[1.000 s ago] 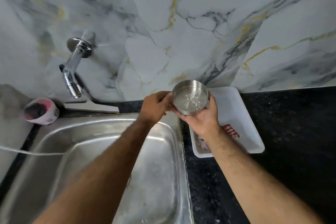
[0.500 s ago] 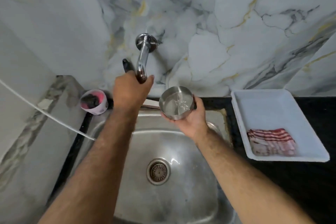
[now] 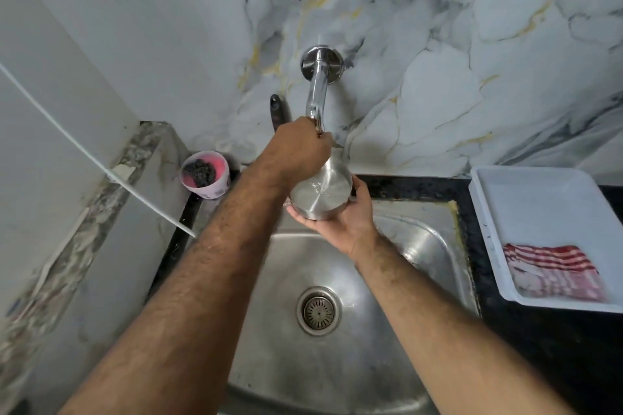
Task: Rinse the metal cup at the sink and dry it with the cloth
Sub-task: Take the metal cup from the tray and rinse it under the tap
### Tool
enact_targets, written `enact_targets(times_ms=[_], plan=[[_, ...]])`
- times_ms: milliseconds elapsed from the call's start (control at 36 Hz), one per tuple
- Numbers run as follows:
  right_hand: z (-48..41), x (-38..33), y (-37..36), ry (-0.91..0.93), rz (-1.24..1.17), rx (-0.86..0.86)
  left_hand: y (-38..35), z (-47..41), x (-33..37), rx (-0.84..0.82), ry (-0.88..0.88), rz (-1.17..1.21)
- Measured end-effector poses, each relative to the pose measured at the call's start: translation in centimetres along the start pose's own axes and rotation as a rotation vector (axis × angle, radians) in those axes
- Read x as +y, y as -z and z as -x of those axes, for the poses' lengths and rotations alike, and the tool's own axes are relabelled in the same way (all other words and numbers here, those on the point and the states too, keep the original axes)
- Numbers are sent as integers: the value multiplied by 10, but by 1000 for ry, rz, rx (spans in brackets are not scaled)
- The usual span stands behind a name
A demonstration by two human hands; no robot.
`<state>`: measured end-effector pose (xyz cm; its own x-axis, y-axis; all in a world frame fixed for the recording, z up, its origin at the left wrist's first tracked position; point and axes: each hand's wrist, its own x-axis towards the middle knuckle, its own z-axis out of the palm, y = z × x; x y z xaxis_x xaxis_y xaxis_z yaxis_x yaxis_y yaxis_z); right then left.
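Note:
The metal cup (image 3: 318, 195) is held over the back of the steel sink (image 3: 435, 246), mouth up, a little water glinting inside. My right hand (image 3: 347, 222) cups it from below and the right. My left hand (image 3: 296, 148) is closed around the end of the chrome tap (image 3: 317, 91), which comes out of the marble wall; the hand hides the spout's tip and part of the cup's rim. The cup sits directly under that hand. A red-and-white striped cloth (image 3: 553, 271) lies folded in a white tray (image 3: 539, 199) on the right.
The sink drain (image 3: 318, 311) is in the basin's middle. A pink cup with a dark scrubber (image 3: 205, 175) stands at the back left corner. A white cord (image 3: 91, 158) crosses the left ledge. Black counter (image 3: 546, 347) surrounds the tray.
My view swung left from the tray to the sink. My left hand left the cup and took hold of the tap. My right hand brought the cup in under the spout.

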<state>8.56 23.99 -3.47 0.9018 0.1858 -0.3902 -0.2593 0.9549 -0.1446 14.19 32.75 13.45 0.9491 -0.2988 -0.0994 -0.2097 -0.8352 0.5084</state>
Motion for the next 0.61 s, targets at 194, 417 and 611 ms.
enact_targets(times_ms=[194, 417, 611], plan=[[2, 7, -3, -22, -32, -25, 4, -5, -12, -59, -93, 33], [-3, 12, 0, -55, -132, -142, 0, -4, -15, -36, -99, 40], [-8, 23, -6, -7, -165, -219, -3, -4, -19, -18, -109, 71]])
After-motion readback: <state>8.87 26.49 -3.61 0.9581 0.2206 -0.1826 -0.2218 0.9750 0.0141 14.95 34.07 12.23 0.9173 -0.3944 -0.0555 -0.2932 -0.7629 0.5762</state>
